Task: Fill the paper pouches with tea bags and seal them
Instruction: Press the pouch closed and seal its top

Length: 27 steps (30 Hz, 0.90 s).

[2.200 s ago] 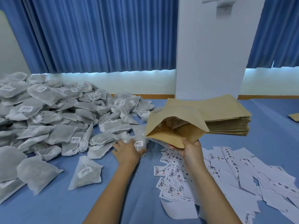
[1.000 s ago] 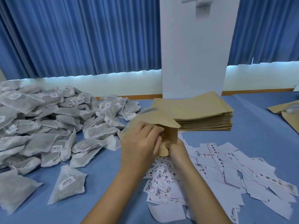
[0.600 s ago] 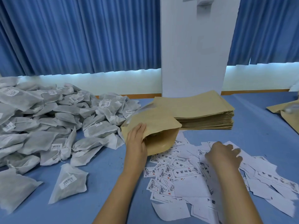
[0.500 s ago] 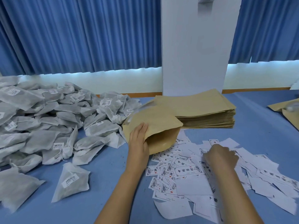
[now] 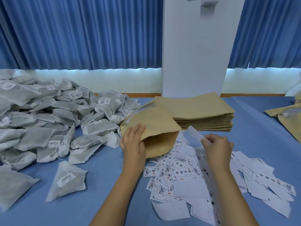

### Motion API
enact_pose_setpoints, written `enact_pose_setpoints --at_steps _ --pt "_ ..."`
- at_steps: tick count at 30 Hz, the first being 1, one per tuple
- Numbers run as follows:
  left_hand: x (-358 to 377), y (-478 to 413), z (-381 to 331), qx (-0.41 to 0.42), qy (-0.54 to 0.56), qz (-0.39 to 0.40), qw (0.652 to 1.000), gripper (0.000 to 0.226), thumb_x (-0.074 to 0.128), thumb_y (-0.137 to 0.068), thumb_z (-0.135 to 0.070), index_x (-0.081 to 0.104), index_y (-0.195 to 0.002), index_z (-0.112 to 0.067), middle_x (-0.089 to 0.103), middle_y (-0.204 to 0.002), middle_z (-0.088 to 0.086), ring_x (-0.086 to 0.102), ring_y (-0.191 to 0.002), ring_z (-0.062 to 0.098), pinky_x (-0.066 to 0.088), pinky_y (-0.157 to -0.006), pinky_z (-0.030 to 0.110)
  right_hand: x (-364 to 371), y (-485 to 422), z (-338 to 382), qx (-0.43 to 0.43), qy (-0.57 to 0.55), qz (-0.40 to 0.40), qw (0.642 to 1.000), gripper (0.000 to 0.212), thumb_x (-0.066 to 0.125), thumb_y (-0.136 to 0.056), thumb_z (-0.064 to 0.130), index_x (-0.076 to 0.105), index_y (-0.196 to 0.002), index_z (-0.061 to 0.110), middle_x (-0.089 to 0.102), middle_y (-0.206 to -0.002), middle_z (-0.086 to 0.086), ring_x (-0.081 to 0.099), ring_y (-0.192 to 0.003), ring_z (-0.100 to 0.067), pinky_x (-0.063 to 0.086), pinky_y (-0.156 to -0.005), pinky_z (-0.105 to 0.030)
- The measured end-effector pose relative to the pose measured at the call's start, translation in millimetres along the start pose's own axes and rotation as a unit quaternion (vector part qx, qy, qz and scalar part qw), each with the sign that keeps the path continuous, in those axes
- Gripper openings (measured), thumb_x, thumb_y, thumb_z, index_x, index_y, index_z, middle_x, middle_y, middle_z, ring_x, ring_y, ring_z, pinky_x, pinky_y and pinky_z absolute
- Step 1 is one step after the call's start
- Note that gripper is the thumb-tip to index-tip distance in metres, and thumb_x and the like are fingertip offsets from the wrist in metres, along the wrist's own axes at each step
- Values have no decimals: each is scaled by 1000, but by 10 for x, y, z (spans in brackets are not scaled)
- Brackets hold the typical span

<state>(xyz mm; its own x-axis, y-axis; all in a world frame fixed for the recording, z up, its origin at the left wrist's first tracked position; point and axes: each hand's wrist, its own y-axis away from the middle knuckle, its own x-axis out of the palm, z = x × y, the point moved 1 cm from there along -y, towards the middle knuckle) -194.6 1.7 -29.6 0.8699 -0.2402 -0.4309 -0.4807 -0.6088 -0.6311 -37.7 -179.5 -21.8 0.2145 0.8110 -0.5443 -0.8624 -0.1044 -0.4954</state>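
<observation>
My left hand (image 5: 132, 141) holds a brown paper pouch (image 5: 156, 126) at its open mouth, which faces toward me, fingers flat on the top flap. A little to the right, my right hand (image 5: 217, 148) pinches a white paper slip (image 5: 194, 135) lifted above the table. A large heap of grey tea bags (image 5: 53, 115) with white labels covers the left side. One tea bag (image 5: 66, 180) lies apart near the front. A stack of flat brown pouches (image 5: 200, 111) sits behind the held pouch.
Printed white labels and paper slips (image 5: 187, 175) are scattered over the blue table (image 5: 101, 193) under and right of my arms. More brown pouches (image 5: 288, 118) lie at the far right edge. A white pillar (image 5: 195, 54) and blue curtains stand behind.
My right hand has let go of the pouch, reached to the scattered slips and lifted one white slip. My left hand moved from the tea bags to hold the pouch's mouth.
</observation>
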Motion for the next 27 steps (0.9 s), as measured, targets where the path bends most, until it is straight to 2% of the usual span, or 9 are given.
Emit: enact_pose_setpoints --at_steps 4,7,10,13,16,19,22,24,27 --pt "-1 -19 -52 -21 1 -5 1000 52 44 -90 9 50 -136 -13 47 -142 0 30 -138 22 17 -116 44 -251 133 384 -231 -236 -104 938 8 73 -77 6 76 -83 11 52 -79 2 49 -79 -21 36 -71 -21" --pt "-10 -32 -117 -30 21 -8 999 50 44 -91 7 47 -138 -10 47 -142 2 32 -137 22 21 -116 43 -205 302 647 -377 -242 -72 891 17 70 -75 8 75 -87 18 41 -68 6 39 -65 -8 29 -60 -13" --pt "-31 -41 -140 -13 26 -7 1000 49 46 -90 10 49 -136 -4 49 -140 9 37 -134 27 27 -112 48 -8 446 756 -450 -154 -18 879 18 76 -69 1 78 -77 17 51 -53 5 46 -50 -13 33 -46 -20" --pt "-75 -62 -148 -18 51 -21 998 49 46 -88 12 53 -133 -4 54 -134 6 43 -130 25 31 -111 47 150 492 783 -437 -61 -5 898 22 83 -62 1 78 -76 18 59 -54 7 54 -47 -13 39 -41 -18" --pt "-123 -77 -184 -14 70 -22 997 49 46 -87 13 57 -131 -6 55 -127 -4 46 -125 18 30 -111 25 276 523 833 -324 40 -19 945 19 86 -58 7 74 -66 19 60 -52 4 56 -45 -17 34 -40 -17" --pt "-149 -74 -207 1 59 -19 998 48 47 -86 15 59 -128 -4 57 -125 -2 47 -122 15 26 -105 6 387 561 889 -245 156 38 956 16 66 -87 35 64 -94 21 66 -69 2 63 -62 -22 28 -49 -23" --pt "-163 -60 -219 -5 59 -32 998 47 48 -87 13 59 -128 -6 54 -122 -7 45 -119 10 25 -102 2 433 579 803 -257 91 136 953 34 54 -91 45 53 -122 30 66 -97 6 65 -87 -21 41 -60 -29" --pt "-171 -61 -221 -6 58 -37 998 47 48 -87 14 60 -128 -6 54 -122 -8 44 -118 8 24 -101 1 414 597 811 -281 26 151 947 29 57 -91 42 61 -119 35 66 -105 11 63 -93 -16 44 -67 -27" --pt "-159 -49 -225 11 41 -23 999 47 49 -86 14 59 -128 -5 59 -125 1 46 -118 11 23 -101 1 475 656 827 -309 84 201 926 26 47 -95 44 62 -113 34 65 -107 12 61 -95 -14 40 -65 -27"
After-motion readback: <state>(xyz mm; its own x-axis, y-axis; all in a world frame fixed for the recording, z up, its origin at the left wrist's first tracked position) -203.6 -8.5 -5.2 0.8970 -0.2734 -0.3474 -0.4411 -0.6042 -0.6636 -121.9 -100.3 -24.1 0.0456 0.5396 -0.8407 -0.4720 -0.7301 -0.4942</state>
